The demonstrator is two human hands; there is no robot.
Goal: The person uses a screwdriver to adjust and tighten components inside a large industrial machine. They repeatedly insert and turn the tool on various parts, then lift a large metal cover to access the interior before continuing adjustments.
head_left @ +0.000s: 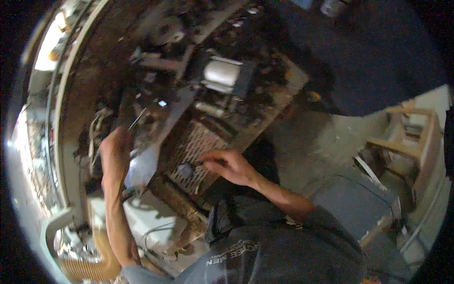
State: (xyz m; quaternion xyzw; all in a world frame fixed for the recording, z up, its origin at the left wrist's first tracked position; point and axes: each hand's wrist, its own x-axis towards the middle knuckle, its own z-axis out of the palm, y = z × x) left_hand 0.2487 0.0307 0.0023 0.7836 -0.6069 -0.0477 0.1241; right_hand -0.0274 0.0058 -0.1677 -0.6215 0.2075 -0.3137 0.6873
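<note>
My left hand [116,147] is closed at the left side of a dark, cluttered bench. A thin, bright metal rod [137,119] sticks out from its far side, and the fingertips are lost in shadow. Over a slotted metal grate [198,142], my right hand [230,166] hovers with loosely bent fingers and a gap between thumb and forefinger, and nothing shows in it. Beside its fingertips, a small round grey thing [186,171] rests on the grate; I cannot tell what it is.
Beyond the grate stands a machine part with a white cylinder [221,73]. Small pieces crowd the bench behind it. A ribbed tan hose [90,269] lies at the lower left. On the right are a grey-blue box [352,203] and a wooden frame [402,146].
</note>
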